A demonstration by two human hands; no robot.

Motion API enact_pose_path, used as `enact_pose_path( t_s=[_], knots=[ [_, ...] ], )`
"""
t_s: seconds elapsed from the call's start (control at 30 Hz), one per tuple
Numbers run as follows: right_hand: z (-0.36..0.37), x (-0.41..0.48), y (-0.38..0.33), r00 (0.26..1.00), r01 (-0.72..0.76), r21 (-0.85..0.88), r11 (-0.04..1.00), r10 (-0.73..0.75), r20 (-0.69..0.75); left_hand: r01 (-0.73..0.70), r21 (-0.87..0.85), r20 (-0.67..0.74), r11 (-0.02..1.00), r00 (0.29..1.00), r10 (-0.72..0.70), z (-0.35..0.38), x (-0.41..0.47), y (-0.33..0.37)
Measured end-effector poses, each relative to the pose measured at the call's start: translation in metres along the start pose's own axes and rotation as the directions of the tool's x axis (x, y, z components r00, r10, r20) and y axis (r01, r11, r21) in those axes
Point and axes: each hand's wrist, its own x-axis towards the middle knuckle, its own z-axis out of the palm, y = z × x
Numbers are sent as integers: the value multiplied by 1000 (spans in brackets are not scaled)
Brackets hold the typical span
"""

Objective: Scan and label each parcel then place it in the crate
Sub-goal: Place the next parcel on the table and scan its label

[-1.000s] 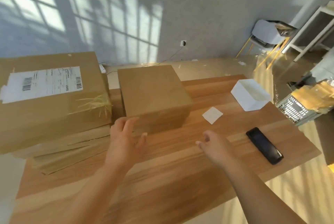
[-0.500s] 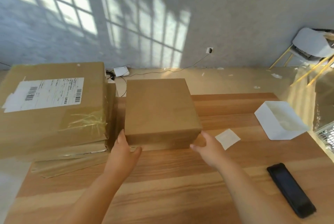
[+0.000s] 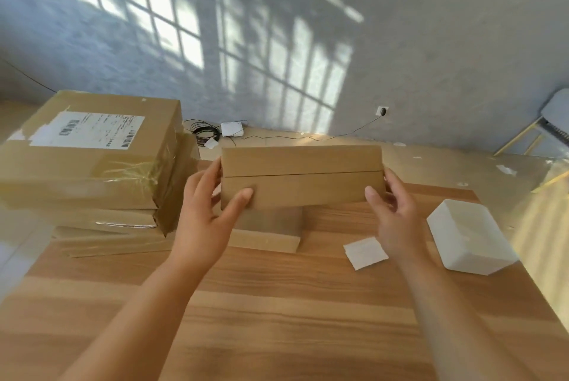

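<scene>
Wood-grain table (image 3: 277, 319) spreads beneath both hands. Left of the left hand (image 3: 203, 226) stands the big taped carton (image 3: 92, 177), shipping label on top, stacked on flatter cardboard packs.

Between the hands is the plain brown parcel (image 3: 301, 177), held clear of the table and tipped so a seamed face looks back at the camera. The left hand and the right hand (image 3: 397, 220) each clamp one end, thumb on the near face. Only that end-squeeze carries it, so a slackened grip could let it drop.

Right of the right hand sits a white box (image 3: 471, 236); a swing that way might knock it. Under the parcel lies a flat cardboard piece (image 3: 271, 236), an uneven landing spot. Just below the right hand, a white paper slip (image 3: 365, 253), probably a label, looks light enough to be swept off. No barcode, scanner or crate is in view.
</scene>
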Motion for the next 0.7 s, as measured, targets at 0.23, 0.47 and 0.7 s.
enact_pose_path(
  t_s=[0.23,0.47,0.7],
  knots=[
    [-32,-14,-15,981,164,-44,985,-168,-94,-28,22,-75,999,997,30,11,-39,28],
    [-26,-29,3,982,-108,-318,942,151,114,252,134,-114,958,965,-238,11,-79,-7],
    [-3,-40,43,886,-268,-643,717,445,127,558,188,-98,808,829,-550,17,-96,-51]
  ],
)
